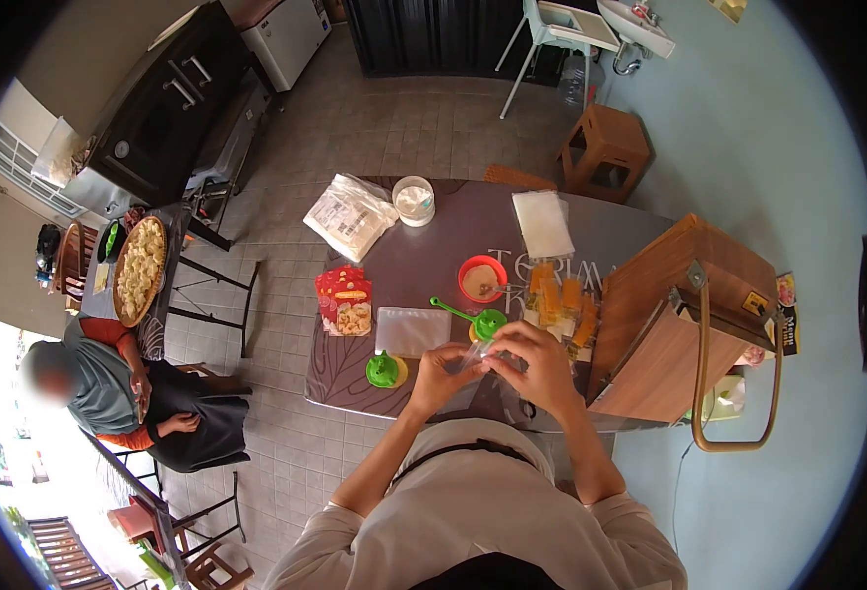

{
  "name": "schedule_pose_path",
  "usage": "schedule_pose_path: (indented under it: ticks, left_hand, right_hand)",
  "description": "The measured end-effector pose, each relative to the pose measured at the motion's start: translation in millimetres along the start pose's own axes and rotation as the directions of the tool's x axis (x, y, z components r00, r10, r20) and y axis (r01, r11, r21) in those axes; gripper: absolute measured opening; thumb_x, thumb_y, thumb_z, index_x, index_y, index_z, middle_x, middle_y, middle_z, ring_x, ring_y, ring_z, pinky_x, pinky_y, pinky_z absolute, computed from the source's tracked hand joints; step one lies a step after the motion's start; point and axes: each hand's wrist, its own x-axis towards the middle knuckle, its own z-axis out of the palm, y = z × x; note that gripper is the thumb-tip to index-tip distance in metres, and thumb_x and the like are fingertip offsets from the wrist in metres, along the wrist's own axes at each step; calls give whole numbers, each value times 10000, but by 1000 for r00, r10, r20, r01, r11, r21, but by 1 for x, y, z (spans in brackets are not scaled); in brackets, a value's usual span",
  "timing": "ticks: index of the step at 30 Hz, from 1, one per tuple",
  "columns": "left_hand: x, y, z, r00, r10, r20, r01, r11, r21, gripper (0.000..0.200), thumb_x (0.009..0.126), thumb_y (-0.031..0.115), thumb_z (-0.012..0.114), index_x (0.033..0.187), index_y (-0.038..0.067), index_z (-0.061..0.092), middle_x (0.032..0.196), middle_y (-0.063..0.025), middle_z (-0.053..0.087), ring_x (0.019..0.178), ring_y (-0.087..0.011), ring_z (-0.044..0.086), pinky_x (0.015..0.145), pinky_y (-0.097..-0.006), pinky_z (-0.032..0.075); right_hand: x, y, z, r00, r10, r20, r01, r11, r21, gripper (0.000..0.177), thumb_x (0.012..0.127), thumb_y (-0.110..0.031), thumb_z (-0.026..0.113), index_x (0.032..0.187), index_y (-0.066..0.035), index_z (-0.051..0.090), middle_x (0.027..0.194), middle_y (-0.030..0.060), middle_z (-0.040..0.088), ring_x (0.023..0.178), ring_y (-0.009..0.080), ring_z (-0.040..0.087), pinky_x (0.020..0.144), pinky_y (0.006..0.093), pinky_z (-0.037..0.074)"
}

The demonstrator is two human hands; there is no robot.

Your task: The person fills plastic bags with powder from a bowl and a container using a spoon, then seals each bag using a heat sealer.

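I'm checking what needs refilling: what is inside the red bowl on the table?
The red bowl holds a light-brown substance, with a utensil in it. The bowl's floor is covered by the contents, so it cannot be seen.

Well left of the right grip [532, 359], a person [109, 393] sits near a tray [118, 285] of food [142, 265]; a black oven [158, 118] stands farther ahead. Ahead and slightly right of the grip, I see a stool [620, 130], a high chair [576, 27] and a sink [640, 28].
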Motion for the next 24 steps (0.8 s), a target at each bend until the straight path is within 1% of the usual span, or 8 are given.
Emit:
schedule_pose_path:
  ticks: [3, 5, 9, 12, 15, 17, 21, 24]
  left_hand:
    - [-2, 8, -1, 998, 52, 32, -55, 993, 100, 222, 696, 129, 736, 877, 25, 658, 882, -23, 627, 810, -71, 526, 737, -243, 427]
    - [-5, 7, -4, 990, -110, 83, 105, 993, 60, 281, 686, 144, 744, 924, 28, 649, 910, -27, 631, 856, -81, 529, 793, -261, 415]
    - [-18, 5, -21, 987, -63, 148, 39, 987, 157, 258, 707, 201, 727, 897, 39, 662, 894, -89, 643, 850, -153, 575, 787, -271, 424]
    - [-27, -10, -35, 969, -164, 184, 135, 978, 162, 219, 732, 169, 705, 900, 36, 662, 881, -83, 644, 837, -150, 577, 792, -275, 423]
    - [-33, -31, -43, 978, -121, 171, 127, 992, -23, 173, 759, 124, 677, 911, 43, 663, 870, -78, 638, 816, -145, 574, 783, -274, 424]
    - [-34, -39, -46, 974, -54, 222, 84, 989, -125, 151, 772, 93, 659, 918, 53, 664, 908, -74, 625, 830, -141, 563, 776, -269, 422]
    - [-31, -47, -49, 969, -68, 237, 96, 990, -107, 114, 777, 71, 648, 887, 50, 672, 946, -73, 607, 874, -144, 549, 780, -270, 421]
    - [-28, -50, -57, 958, -108, 266, 120, 992, -30, 275, 747, 133, 689, 1008, 71, 632, 1032, -75, 584, 957, -174, 531, 821, -313, 413]
  right_hand:
    - [3, 5, -2, 992, -123, -20, 120, 988, -101, 107, 715, -143, 667, 763, -68, 608, 766, 28, 565, 540, 170, 533, 509, 288, 423]
    - [6, 4, -6, 999, 21, -43, -24, 998, -60, 126, 734, -135, 663, 748, -28, 598, 773, 49, 543, 567, 149, 521, 523, 260, 409]
    - [14, 7, -17, 990, 75, -116, -79, 996, -35, 135, 746, -135, 657, 750, -16, 594, 769, 54, 541, 563, 149, 513, 523, 264, 401]
    - [17, 12, -21, 983, 119, -140, -121, 993, -9, 132, 757, -126, 647, 743, -8, 590, 735, 47, 522, 580, 134, 498, 546, 253, 395]
    - [17, 20, -20, 985, 134, -106, -127, 989, 72, 133, 732, -120, 671, 735, -8, 600, 774, 42, 464, 609, 125, 478, 568, 240, 379]
    - [18, 25, -19, 981, 51, -185, -40, 997, 63, 145, 694, -142, 697, 715, -26, 612, 826, 68, 402, 670, 166, 490, 596, 272, 401]
    - [17, 24, -14, 982, 113, -150, -107, 993, 46, 150, 678, -122, 718, 721, -19, 619, 865, 41, 346, 727, 131, 437, 620, 261, 366]
    - [20, 23, -14, 979, 43, -197, -53, 998, -44, 149, 678, -133, 718, 726, -29, 622, 854, 45, 354, 755, 151, 426, 638, 276, 370]
